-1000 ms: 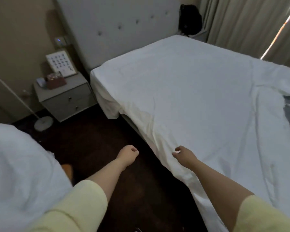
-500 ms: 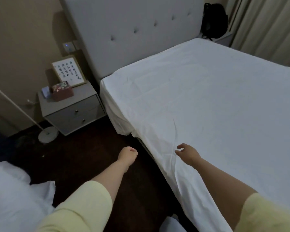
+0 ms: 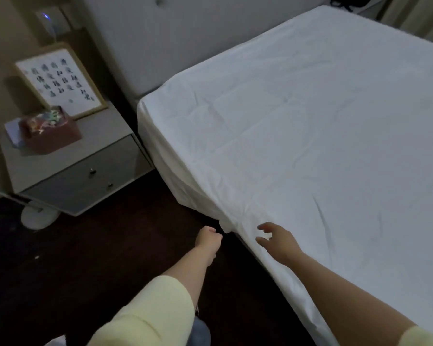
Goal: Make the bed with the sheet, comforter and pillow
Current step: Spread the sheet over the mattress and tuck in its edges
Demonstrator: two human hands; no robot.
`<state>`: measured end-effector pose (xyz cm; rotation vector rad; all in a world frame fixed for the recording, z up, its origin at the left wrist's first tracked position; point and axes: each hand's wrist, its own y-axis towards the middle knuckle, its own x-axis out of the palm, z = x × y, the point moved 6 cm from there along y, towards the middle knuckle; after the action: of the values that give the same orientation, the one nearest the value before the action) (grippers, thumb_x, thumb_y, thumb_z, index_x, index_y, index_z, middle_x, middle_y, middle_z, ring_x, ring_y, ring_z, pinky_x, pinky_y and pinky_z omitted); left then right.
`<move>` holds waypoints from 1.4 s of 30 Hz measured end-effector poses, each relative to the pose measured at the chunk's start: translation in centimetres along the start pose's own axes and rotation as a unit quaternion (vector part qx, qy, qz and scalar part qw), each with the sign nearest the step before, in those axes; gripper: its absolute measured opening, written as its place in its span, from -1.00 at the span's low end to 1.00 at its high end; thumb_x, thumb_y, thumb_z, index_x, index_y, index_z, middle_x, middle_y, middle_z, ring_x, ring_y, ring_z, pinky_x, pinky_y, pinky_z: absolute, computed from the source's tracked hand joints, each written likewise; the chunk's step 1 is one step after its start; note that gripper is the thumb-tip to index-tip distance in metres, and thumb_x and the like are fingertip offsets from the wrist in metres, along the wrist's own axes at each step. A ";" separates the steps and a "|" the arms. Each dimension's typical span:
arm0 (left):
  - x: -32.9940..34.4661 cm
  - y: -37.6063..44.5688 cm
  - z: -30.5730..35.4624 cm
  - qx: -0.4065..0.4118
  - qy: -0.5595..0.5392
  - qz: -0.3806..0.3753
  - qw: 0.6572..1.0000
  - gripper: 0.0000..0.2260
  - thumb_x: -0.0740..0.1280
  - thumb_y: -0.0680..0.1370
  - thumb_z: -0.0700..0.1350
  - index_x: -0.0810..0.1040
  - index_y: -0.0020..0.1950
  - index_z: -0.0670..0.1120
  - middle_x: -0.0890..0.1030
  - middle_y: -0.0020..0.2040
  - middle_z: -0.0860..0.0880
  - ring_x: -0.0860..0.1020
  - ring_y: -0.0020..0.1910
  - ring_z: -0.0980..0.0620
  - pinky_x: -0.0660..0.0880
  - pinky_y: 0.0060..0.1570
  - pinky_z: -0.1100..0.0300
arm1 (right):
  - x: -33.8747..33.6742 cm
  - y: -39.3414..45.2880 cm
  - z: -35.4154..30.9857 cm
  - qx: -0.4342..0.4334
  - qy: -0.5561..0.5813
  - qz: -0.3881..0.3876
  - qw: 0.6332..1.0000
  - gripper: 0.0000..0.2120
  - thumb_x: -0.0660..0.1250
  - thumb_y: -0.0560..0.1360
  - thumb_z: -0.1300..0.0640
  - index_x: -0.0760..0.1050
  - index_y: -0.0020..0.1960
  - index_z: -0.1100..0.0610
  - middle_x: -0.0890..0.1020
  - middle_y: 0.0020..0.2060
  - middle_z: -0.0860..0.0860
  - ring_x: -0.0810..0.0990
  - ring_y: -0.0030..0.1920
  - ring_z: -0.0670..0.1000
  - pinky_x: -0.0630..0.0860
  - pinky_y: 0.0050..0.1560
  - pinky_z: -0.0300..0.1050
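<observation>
The sheet [image 3: 298,136] is lying spread over the bed; the right hand [image 3: 276,239] is reaching for its near edge with fingers apart, the left hand [image 3: 208,239] is curling empty; comforter and pillow are awaiting placement.

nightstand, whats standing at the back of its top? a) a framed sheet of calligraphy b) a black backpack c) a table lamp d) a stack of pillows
a: on the nightstand a wood-framed calligraphy print stands at the back, behind a reddish tissue box.

Bed [image 3: 190,41] (padded headboard): white sheet [image 3: 310,136] spread on top.
</observation>
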<state>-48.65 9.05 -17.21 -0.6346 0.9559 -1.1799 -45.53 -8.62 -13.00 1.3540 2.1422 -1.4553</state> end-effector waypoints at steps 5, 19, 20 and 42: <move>-0.3 8.4 -0.7 -0.082 -0.088 -0.049 0.992 -0.49 0.22 0.59 -0.28 0.20 0.50 0.00 0.34 0.41 -0.14 0.35 0.38 -0.16 0.40 0.28 -0.12 | 5.9 7.8 -4.0 -0.041 -0.091 0.018 0.995 -0.46 0.32 0.51 0.08 0.25 0.46 0.01 0.18 0.51 0.01 0.21 0.48 0.07 0.23 0.43 -0.05; 5.7 19.1 1.9 -0.119 -0.364 -0.123 0.916 -0.80 0.23 0.58 -0.19 0.52 0.17 -0.15 0.60 0.07 -0.11 0.58 -0.05 -0.10 0.55 -0.05 0.06 | 9.6 17.2 -2.2 -0.064 -0.227 0.074 0.969 -0.20 0.28 0.50 -0.04 -0.18 0.53 -0.16 -0.18 0.55 -0.13 -0.18 0.56 0.05 -0.16 0.52 0.07; 5.2 19.1 1.8 -0.096 -0.339 -0.088 0.932 -0.72 0.21 0.57 -0.22 0.45 0.28 -0.19 0.57 0.19 -0.13 0.57 0.09 -0.13 0.54 0.08 0.05 | 9.6 17.1 -2.2 -0.057 -0.229 0.067 0.969 -0.19 0.28 0.49 -0.06 -0.19 0.53 -0.16 -0.19 0.54 -0.12 -0.17 0.56 0.06 -0.14 0.52 0.07; -6.8 11.6 -0.1 -0.017 0.157 0.097 0.983 -0.50 0.21 0.57 -0.17 0.16 0.50 -0.13 0.09 0.49 -0.19 0.27 0.39 -0.23 0.30 0.37 0.08 | 5.6 8.8 -3.8 0.008 -0.150 -0.078 0.985 -0.47 0.20 0.59 0.02 0.16 0.51 0.07 0.25 0.50 0.03 0.26 0.48 0.05 0.22 0.43 -0.12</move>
<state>-43.82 18.88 -24.95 -0.3768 1.2767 -1.1098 -40.62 -1.65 -20.06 0.9153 2.0795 -1.6185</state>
